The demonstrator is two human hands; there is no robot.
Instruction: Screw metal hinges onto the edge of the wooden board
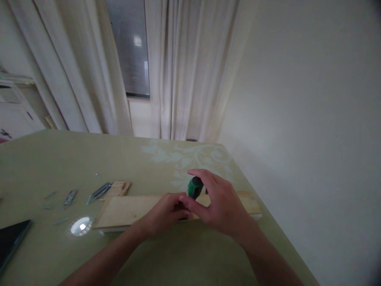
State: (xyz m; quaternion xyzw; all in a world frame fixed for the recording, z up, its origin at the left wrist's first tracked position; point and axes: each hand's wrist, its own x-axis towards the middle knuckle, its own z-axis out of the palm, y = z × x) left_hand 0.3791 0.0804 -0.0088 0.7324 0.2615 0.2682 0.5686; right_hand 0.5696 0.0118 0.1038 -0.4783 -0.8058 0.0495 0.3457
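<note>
My right hand (220, 202) is wrapped round a screwdriver with a green and black handle (195, 187), held upright over a long pale wooden board (125, 210) that lies across the table. My left hand (166, 212) rests on the board just left of the tool, fingers pinched together at its lower end. Whatever those fingers hold is hidden. The tip of the screwdriver is covered by both hands.
A smaller wood piece (119, 188) and metal brackets (99, 191) lie behind the board, with several loose screws (61, 221) to the left. A dark tablet (10, 238) sits at the left edge. The green table (74, 159) ends near a wall on the right.
</note>
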